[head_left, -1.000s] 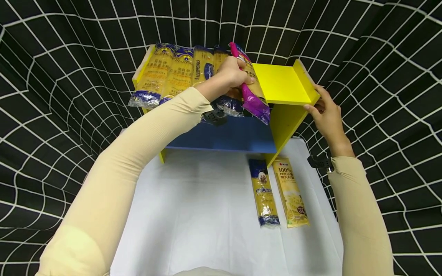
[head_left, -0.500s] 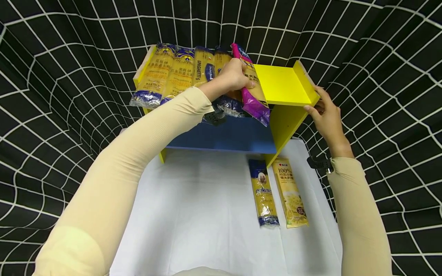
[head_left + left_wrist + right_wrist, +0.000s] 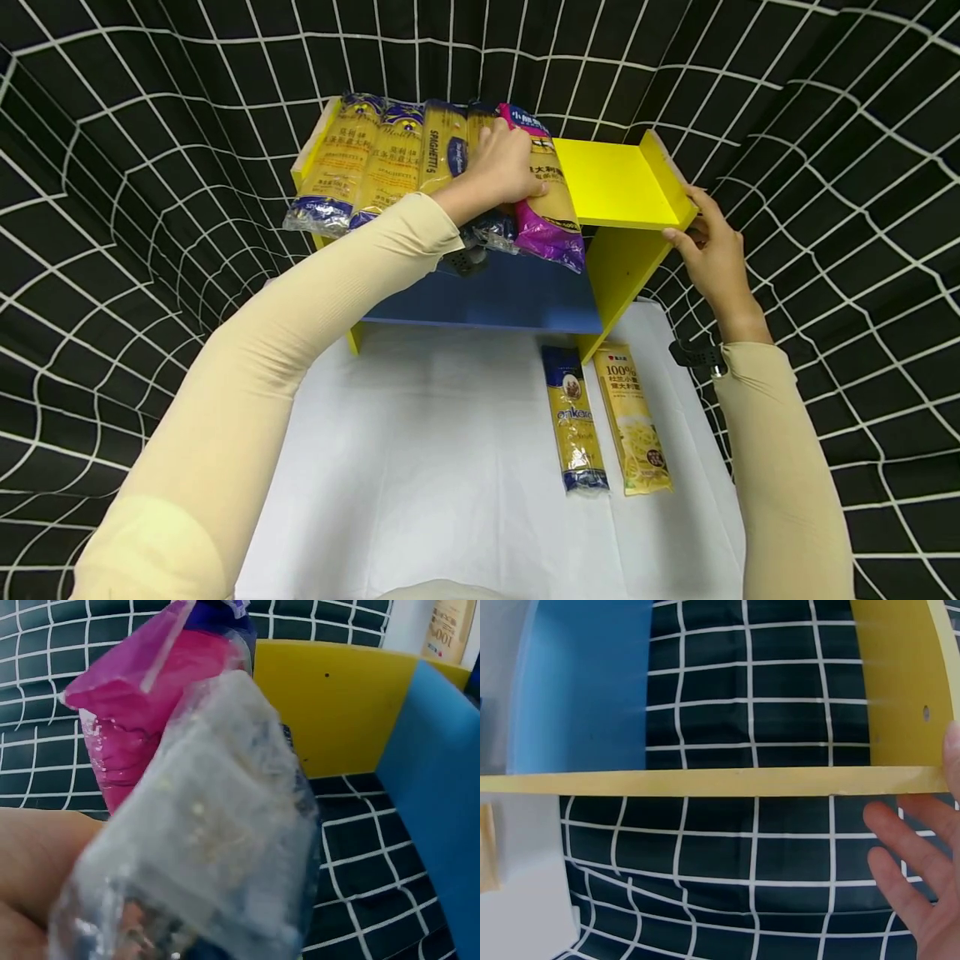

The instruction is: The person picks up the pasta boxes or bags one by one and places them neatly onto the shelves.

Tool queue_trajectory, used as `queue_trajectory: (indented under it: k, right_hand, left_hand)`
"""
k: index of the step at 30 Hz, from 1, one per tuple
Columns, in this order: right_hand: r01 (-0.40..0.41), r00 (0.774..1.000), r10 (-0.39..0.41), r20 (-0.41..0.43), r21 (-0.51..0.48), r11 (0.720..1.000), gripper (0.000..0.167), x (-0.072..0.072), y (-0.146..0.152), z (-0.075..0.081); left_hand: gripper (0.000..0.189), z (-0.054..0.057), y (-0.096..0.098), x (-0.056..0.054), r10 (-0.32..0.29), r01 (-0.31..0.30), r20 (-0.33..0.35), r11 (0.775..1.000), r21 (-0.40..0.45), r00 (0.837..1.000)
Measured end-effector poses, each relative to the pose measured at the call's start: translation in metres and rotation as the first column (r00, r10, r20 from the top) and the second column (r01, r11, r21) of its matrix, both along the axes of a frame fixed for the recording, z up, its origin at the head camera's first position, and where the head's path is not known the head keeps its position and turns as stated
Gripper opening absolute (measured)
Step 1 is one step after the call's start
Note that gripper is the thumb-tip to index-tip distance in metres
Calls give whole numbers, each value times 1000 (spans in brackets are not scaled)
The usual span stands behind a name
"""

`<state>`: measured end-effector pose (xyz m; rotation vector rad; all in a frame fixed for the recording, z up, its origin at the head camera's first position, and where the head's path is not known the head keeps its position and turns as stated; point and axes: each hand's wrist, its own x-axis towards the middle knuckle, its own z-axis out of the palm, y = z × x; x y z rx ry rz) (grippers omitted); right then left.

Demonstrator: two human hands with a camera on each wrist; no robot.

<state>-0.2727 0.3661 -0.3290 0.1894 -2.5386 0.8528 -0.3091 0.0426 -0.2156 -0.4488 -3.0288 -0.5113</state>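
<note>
My left hand (image 3: 504, 167) grips the pink-and-purple pasta packet (image 3: 557, 200) by its left side, thumb across its front. This packet leans on the upper yellow shelf, at the right end of a row of spaghetti packets (image 3: 386, 167). In the left wrist view, the pink packet's end (image 3: 135, 727) shows behind a blurred clear wrapper end (image 3: 217, 817), with part of the hand at lower left. My right hand (image 3: 712, 254) holds the right front corner of the yellow-and-blue shelf unit (image 3: 630, 258); the right wrist view shows its fingers (image 3: 911, 859) along the outer side.
On the white table (image 3: 405, 467) lie a blue-and-gold pasta packet (image 3: 574, 421) and a yellow pasta packet (image 3: 633, 421), near the unit's right leg. Right of the pink packet is a bare stretch of yellow shelf (image 3: 607, 179). A black gridded cloth (image 3: 862, 250) surrounds everything.
The pink-and-purple packet has turned from nearly edge-on to face forward, lying flatter beside its neighbour, with my left hand still on it. My right hand has stayed at the shelf corner.
</note>
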Motion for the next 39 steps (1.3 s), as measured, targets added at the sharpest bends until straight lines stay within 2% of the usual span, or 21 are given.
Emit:
queue_trajectory:
  k: [4, 8, 11, 13, 15, 17, 20, 22, 24, 26, 28, 31, 33, 35, 39]
  right_hand:
    - [0, 1000, 0, 2, -2, 1000, 63, 0, 0, 0]
    - [2, 1000, -2, 2, -3, 1000, 63, 0, 1, 0]
    - [1, 1000, -1, -3, -2, 1000, 63, 0, 1, -1]
    - [0, 1000, 0, -4, -4, 1000, 62, 0, 1, -1]
    - [1, 1000, -1, -6, -4, 1000, 62, 0, 1, -1]
    - [3, 1000, -3, -4, -2, 1000, 62, 0, 0, -1]
    - [7, 1000, -7, -5, 0, 1000, 63, 1, 0, -1]
    - [7, 1000, -7, -5, -4, 1000, 63, 1, 0, -1]
    - [4, 1000, -4, -11, -6, 1000, 63, 0, -1, -1]
    - [-1, 1000, 1, -19, -12, 1000, 63, 1, -1, -1]
    - [-6, 1000, 5, -30, -13, 1000, 63, 1, -1, -1]
    - [-7, 999, 7, -36, -12, 1000, 63, 2, -1, -2]
    - [-6, 999, 5, -33, -10, 1000, 64, 1, -1, -2]
    - [-2, 1000, 2, -25, -8, 1000, 64, 1, -1, -2]
    - [2, 1000, -2, -1, -6, 1000, 63, 2, 0, 0]
  left_hand:
    - [47, 1, -3, 0, -30, 30, 4, 999, 29, 1000]
    - [48, 6, -5, 3, -70, 70, 4, 996, 64, 998]
    - [58, 11, -4, 11, -99, 95, 24, 988, 123, 995]
    - [63, 13, -3, 21, -138, 131, 22, 973, 190, 990]
    - [62, 13, -3, 35, -184, 173, 10, 943, 283, 983]
    - [59, 12, -4, 52, -237, 229, -24, 899, 373, 971]
    - [55, 5, -5, 82, -320, 329, -103, 814, 479, 942]
    - [53, -2, -5, 100, -374, 397, -154, 757, 519, 914]
    - [52, -11, -5, 117, -432, 460, -186, 706, 539, 882]
    - [52, -24, -4, 134, -493, 503, -182, 663, 554, 851]
    - [53, -39, -2, 149, -553, 533, -153, 634, 561, 819]
    - [54, -69, 3, 167, -627, 558, -95, 601, 573, 773]
    - [53, -94, 8, 175, -653, 554, -54, 593, 584, 755]
    - [52, -119, 13, 179, -663, 526, 5, 599, 603, 749]
    - [52, -174, 24, 178, -641, 425, 136, 638, 643, 756]
